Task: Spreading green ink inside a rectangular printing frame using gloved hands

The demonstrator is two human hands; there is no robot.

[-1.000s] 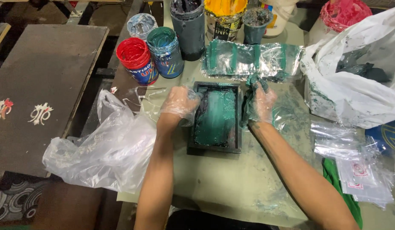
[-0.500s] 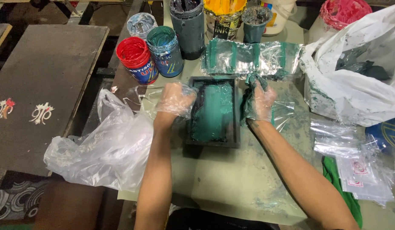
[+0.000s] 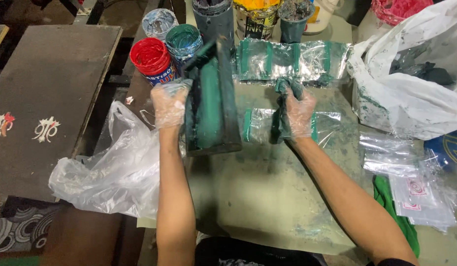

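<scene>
I am gripping the left edge of a dark rectangular frame (image 3: 212, 106), smeared with green ink, with my left hand (image 3: 170, 102), fingers closed on it. The frame is tilting up off the stained worktable (image 3: 268, 197), its near edge resting there. My right hand (image 3: 298, 109), also in a thin clear glove, is clutching a wadded green-stained rag (image 3: 285, 91) above a clear plastic sheet (image 3: 327, 123). The frame looks stiff and fairly light but slick with wet ink; its outer rails seem the safest hold. Ink tubs (image 3: 150, 58) are standing just behind.
</scene>
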